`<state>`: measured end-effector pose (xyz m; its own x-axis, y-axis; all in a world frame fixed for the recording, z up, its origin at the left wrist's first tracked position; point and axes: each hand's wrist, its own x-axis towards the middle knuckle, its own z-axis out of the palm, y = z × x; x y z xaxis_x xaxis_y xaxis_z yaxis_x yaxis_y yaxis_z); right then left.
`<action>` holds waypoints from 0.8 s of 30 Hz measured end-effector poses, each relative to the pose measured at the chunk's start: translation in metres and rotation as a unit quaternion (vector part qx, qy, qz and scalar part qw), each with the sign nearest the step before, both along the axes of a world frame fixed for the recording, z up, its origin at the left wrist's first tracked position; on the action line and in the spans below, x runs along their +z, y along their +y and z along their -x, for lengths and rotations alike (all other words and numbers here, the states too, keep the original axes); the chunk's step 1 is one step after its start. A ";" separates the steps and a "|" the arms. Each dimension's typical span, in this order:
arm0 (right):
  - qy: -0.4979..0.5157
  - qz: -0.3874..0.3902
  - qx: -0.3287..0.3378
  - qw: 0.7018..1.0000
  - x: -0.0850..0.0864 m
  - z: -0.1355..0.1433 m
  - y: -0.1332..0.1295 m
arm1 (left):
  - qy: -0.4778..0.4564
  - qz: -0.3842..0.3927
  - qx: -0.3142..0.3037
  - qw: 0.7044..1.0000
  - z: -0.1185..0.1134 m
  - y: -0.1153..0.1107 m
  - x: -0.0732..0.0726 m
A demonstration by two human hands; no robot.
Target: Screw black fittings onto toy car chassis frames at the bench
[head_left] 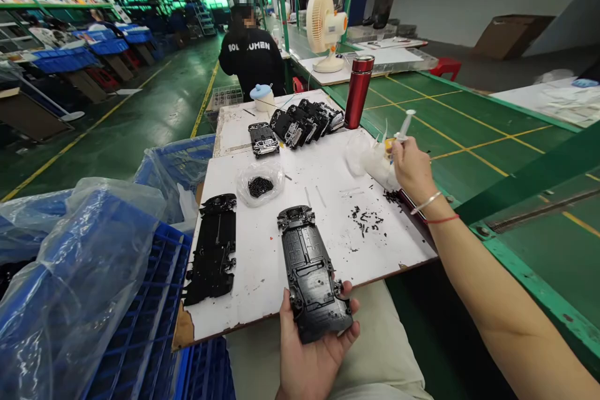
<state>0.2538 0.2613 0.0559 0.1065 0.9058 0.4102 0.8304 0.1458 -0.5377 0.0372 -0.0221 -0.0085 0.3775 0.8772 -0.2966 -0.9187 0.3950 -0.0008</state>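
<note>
A black toy car chassis (309, 269) lies in my left hand (312, 350), its fingers wrapped round the lower end. At the right edge of the white board, my right hand (412, 165) is closed on a white syringe (404, 127), beside a whitish plastic-wrapped bundle (379, 165). Small black parts (365, 222) are scattered below that hand. Another black chassis (213, 247) rests at the board's left side. An open plastic bag (260, 185) holds many small black pieces. Several assembled chassis (304, 122) lean together at the back.
A red thermos (359, 92) stands at the board's right back, near a cream fan (323, 31). Behind the board sits a person in black (253, 59). A lidded cup (262, 97) stands there too. Blue crates (140, 300) with plastic are at the left.
</note>
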 end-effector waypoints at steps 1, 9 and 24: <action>0.044 -0.014 0.020 0.999 0.004 0.002 -0.008 | 0.004 0.006 0.001 1.000 0.000 0.000 0.002; 0.419 0.077 0.270 0.863 0.046 0.025 -0.099 | 0.063 0.040 0.021 0.997 -0.003 0.018 0.026; 0.219 -0.056 0.564 0.794 0.020 0.081 -0.197 | 0.127 0.105 0.046 0.985 -0.010 0.038 0.037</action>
<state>0.1726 0.0646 0.0755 -0.5911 0.4871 0.6429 -0.1254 0.7318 -0.6698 0.0475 0.0155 0.0290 0.1895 0.8138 -0.5494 -0.9319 0.3253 0.1604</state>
